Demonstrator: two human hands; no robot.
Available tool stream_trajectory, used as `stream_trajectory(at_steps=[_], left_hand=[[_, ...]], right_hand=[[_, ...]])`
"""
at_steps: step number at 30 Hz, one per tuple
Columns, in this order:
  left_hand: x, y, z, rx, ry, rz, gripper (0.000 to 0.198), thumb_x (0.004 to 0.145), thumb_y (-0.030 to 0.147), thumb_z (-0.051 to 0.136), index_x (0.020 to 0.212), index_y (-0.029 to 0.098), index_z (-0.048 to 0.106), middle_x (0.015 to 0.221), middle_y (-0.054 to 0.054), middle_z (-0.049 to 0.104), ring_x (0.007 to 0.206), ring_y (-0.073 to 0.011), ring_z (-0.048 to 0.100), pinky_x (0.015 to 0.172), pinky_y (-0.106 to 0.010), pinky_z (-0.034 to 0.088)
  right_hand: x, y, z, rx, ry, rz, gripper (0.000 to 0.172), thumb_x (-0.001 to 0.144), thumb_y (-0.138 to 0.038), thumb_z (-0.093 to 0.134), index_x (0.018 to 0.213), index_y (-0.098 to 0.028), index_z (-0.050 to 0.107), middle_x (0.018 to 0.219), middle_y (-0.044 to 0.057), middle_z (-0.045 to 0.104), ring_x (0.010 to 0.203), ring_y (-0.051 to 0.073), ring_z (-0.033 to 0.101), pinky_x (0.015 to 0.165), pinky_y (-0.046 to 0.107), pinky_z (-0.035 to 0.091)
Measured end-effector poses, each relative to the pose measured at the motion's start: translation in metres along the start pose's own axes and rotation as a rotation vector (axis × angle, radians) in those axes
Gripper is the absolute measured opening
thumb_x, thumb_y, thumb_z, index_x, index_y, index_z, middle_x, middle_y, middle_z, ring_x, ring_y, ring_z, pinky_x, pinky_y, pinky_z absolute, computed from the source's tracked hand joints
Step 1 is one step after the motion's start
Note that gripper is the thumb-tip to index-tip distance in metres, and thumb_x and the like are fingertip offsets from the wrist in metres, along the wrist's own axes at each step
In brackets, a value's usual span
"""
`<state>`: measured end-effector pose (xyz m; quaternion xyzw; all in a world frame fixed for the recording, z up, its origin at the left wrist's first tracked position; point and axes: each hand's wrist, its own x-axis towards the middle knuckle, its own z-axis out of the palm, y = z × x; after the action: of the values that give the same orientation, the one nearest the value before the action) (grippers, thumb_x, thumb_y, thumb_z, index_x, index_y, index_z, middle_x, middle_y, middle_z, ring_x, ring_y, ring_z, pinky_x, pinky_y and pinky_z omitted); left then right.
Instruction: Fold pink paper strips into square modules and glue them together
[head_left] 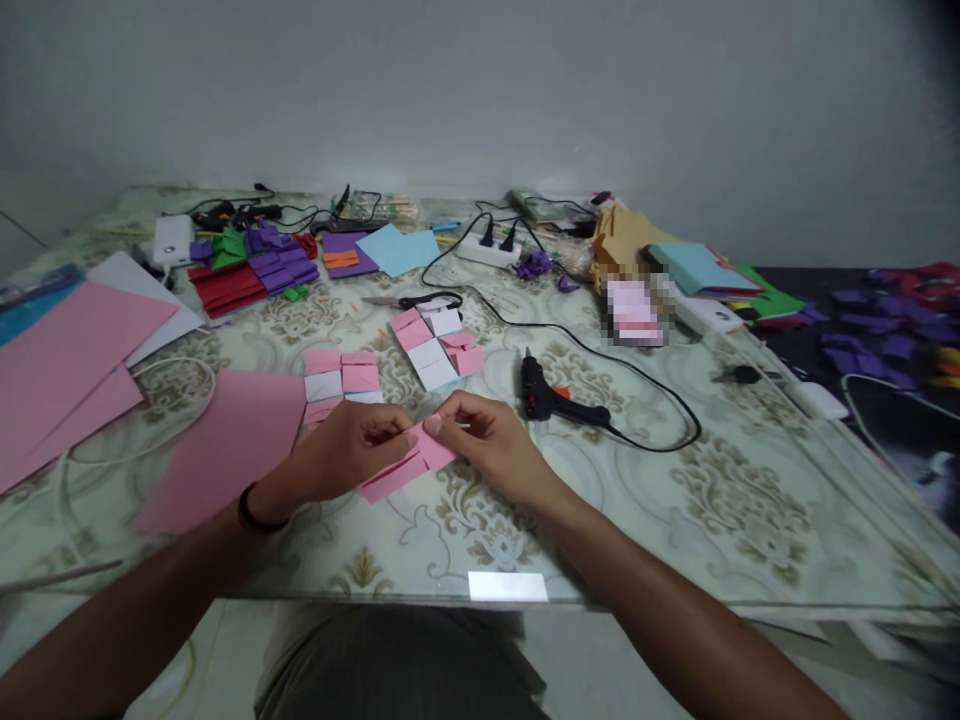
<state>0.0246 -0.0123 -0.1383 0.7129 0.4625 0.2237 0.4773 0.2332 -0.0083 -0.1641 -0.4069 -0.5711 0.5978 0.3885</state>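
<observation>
Both of my hands pinch a small folded pink paper piece point(397, 478) above the near middle of the table. My left hand point(349, 445), with a dark band at its wrist, grips its left part between thumb and fingers. On the upper right corner, my right hand point(487, 440) holds it with thumb and forefinger. Just behind my hands lie a pink-and-white folded paper block point(360, 375), partly hidden by the left hand, and a second such block point(435, 352). A large pink sheet point(225, 440) is left of my left hand. A black glue gun point(559, 395) rests to the right.
Scissors point(412, 300) lie behind the blocks, near a white power strip point(491, 248) with plugs. The glue gun's black cord loops across the right side. Coloured paper pieces point(259, 270) fill the back left. A white paper strip point(508, 587) lies at the front edge.
</observation>
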Motion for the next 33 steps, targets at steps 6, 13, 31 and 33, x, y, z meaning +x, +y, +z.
stream_trajectory(at_steps=[6,13,31,33], left_hand=[[0.0004,-0.0033,-0.0004,0.087,-0.001,0.001,0.035,0.094,0.038,0.059,0.070,0.014,0.066,0.057,0.005,0.040,0.057,-0.0095,0.034,0.053,-0.025,0.024],[0.0012,-0.0058,-0.0032,0.052,0.130,-0.054,0.040,0.092,0.044,0.059,0.064,0.016,0.054,0.063,0.004,0.039,0.061,-0.0104,0.034,0.055,-0.026,0.024],[0.0039,-0.0094,-0.0018,0.117,0.139,-0.087,0.052,0.089,0.047,0.061,0.063,0.021,0.024,0.064,0.005,0.019,0.058,-0.0091,0.020,0.053,-0.028,0.012],[0.0042,-0.0098,-0.0017,0.104,0.134,-0.091,0.053,0.089,0.047,0.063,0.063,0.021,0.024,0.064,0.005,0.019,0.059,-0.0092,0.020,0.053,-0.028,0.013]], right_hand=[[0.0006,0.0027,-0.0001,-0.008,-0.031,-0.009,0.040,0.084,-0.056,0.079,0.078,-0.018,0.068,0.072,-0.002,0.061,0.065,0.012,0.051,0.064,0.027,0.040],[0.0027,0.0023,-0.0056,-0.115,-0.049,0.083,0.044,0.081,-0.059,0.080,0.076,-0.016,0.070,0.066,0.000,0.067,0.061,0.013,0.057,0.060,0.026,0.042],[0.0038,0.0031,-0.0072,-0.077,-0.055,0.045,0.045,0.083,-0.060,0.078,0.072,-0.016,0.070,0.069,0.003,0.072,0.057,0.013,0.059,0.058,0.027,0.045],[0.0030,0.0016,-0.0071,-0.108,-0.047,0.012,0.045,0.085,-0.060,0.076,0.075,-0.017,0.071,0.068,0.002,0.070,0.060,0.014,0.060,0.060,0.027,0.046]])
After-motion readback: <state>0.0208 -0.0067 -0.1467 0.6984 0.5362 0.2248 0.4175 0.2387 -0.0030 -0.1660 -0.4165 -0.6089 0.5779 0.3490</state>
